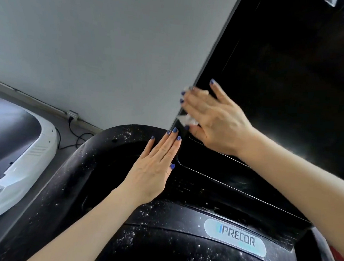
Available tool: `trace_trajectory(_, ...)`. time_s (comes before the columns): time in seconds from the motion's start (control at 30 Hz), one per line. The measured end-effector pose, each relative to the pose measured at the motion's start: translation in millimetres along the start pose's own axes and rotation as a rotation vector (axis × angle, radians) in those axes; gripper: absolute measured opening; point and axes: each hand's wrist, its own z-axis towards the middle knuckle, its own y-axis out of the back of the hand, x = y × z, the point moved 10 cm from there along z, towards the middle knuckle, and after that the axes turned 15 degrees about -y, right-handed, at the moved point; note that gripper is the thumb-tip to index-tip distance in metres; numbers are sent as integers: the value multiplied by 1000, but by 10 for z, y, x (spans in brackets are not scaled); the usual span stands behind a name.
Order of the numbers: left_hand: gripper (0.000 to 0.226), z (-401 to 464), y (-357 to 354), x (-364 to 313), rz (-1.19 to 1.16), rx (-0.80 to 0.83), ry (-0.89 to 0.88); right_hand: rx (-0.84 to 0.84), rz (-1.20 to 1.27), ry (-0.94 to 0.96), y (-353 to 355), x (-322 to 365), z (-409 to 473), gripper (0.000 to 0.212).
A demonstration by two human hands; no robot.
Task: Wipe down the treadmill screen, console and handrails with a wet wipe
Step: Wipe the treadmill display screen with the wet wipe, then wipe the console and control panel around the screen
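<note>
- Head view, the only view. Right hand [213, 117] presses a crumpled white wet wipe [188, 119] flat against the lower left corner of the treadmill screen [284, 77], centre right of the frame; fingers are spread and nearly straight, with the wipe showing beneath them.
- Left hand [155, 168] lies flat, fingers straight and together, holding nothing, on the black console [106, 166] just below the screen's corner, centre of the frame. It looks like a brace.
- Judgement on the step in hand: screen wiping, at its left edge. To do it well, keep the wipe flat under the fingers, run overlapping strokes along the bezel, press lightly, and refold when soiled.
- The console carries many white specks around the Precor badge [236, 238], lower centre; it looks not yet wiped.
- Handrails: none clearly identifiable.
- Counts: two hands, one wipe, one screen, one console, one badge.
- Also one white-shelled machine [17, 155] at left, and one wall socket [72, 114] with a black cable [74, 137] on the floor.
</note>
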Motion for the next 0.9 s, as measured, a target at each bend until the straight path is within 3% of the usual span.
trace_trajectory(0.1, 71, -38, -5, 6, -1, 33, -2, 17, -41, 118, 0, 72, -96, 64)
trace_trajectory(0.33, 72, -43, -1, -4, 4, 27, -10, -57, 2, -156, 205, -408, 157, 65)
trace_trajectory(0.53, 70, -82, 6, -25, 20, 39, -9, 62, -32, 42, -68, 144, -14, 70)
trace_trajectory(0.9, 67, -122, 9, 0, -16, 78, -8, 109, 143, -224, -305, 211, -777, 73)
